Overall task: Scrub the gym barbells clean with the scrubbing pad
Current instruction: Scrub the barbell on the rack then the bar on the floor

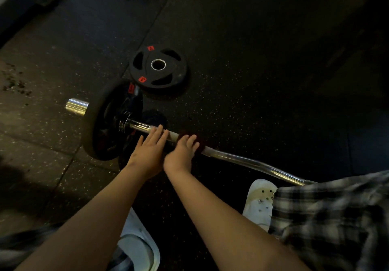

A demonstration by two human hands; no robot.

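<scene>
Foreground: I look down past a white clog (260, 201) and plaid cloth at lower right, with both bare forearms reaching up the frame.
Left hand (149, 146): flat, fingers straight and together, resting on the shaft just left of centre.
Right hand (181, 155): touching its partner's side, fingers bent over the scrubbing pad (199, 144). I cannot tell whether the thumb closes underneath.
Pad: a dark red patch, mostly hidden, pressed on the shaft just right of the fingertips.
Barbell (248, 162): a bent chrome bar on the floor, its long axis running from lower right up to middle left, crosswise to both arms.
Key relation: the long bare stretch lies to the right of the pad, on the right hand's side, so I judge strokes must travel along that diagonal.
Finish: bright chrome, a duller grey band by the hands.
Loaded plate (99, 123): black, upright at the left end.
Loose plate (159, 68): flat on the speckled mat (263, 85) beyond, apart from the bar.
</scene>
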